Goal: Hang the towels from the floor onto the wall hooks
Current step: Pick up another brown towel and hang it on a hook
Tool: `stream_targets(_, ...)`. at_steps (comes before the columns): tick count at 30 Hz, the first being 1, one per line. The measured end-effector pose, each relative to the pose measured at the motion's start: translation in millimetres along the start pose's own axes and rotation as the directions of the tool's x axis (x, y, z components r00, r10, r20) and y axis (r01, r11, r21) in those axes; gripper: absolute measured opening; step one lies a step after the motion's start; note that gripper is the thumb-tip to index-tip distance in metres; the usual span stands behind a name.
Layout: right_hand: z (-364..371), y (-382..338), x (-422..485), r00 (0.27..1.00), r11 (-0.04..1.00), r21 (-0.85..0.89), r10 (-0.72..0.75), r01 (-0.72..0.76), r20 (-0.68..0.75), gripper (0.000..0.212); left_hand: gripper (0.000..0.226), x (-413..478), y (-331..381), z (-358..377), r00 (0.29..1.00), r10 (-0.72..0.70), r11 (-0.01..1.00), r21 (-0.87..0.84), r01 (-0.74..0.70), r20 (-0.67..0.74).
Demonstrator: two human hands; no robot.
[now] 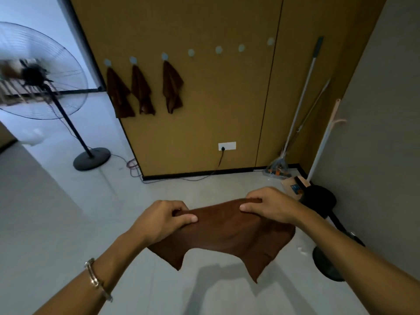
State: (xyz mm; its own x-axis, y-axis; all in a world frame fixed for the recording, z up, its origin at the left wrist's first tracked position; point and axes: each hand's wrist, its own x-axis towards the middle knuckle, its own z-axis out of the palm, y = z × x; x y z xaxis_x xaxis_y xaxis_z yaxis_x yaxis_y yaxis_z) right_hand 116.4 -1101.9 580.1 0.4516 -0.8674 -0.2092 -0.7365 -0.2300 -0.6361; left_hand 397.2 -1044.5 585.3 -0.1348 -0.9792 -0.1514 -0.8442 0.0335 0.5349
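I hold a brown towel (229,233) stretched out above the grey floor, its lower corners hanging down. My left hand (159,219) grips its top left edge and my right hand (270,206) grips its top right edge. On the mustard wall ahead runs a row of round pale hooks. The three leftmost hooks carry brown towels (118,94), (142,92), (172,87). Several hooks to their right are bare, the nearest bare hook (191,52) just right of the third towel.
A standing fan (43,73) with a round black base (92,159) stands at the left, its cable trailing to a wall socket (226,146). A mop (295,114) and a broom lean in the right corner. A black stool (318,197) stands at the right.
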Motion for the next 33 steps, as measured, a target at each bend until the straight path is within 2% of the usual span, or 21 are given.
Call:
stream_targets(7, -14, -15, 76, 0.997, 0.996, -0.057, -0.072, 0.073, 0.024, 0.022, 0.019, 51, -31, -27, 0.995, -0.046, 0.999, -0.007, 0.046, -0.093)
stream_targets(13, -35, -16, 145, 0.996, 0.987, -0.133, -0.091, 0.091, 0.006, 0.018, 0.02, 128, -61, -48, 0.991, 0.041, 0.998, -0.044, -0.047, -0.129)
stream_targets(19, -75, -32, 235, 0.999, 0.981, -0.186, -0.05, 0.046, -0.017, 0.016, 0.019, 227, -83, -94, 0.981, 0.125, 0.987, -0.08, -0.138, -0.151)
stream_targets(22, -77, -35, 280, 0.998, 0.989, -0.146, 0.0, -0.01, -0.069, 0.018, 0.014, 267, -100, -113, 0.984, 0.137, 0.984, -0.098, -0.149, -0.114)
stream_targets(28, -83, -45, 348, 0.997, 0.993, -0.117, 0.003, -0.012, -0.073, 0.009, 0.016, 328, -123, -147, 0.973, 0.222, 0.968, -0.107, -0.227, -0.064)
stream_targets(33, -101, -50, 408, 0.991, 0.994, -0.113, -0.015, 0.0, -0.13, 0.01, 0.018, 384, -141, -166, 0.962, 0.239, 0.967, -0.065, -0.248, -0.13)
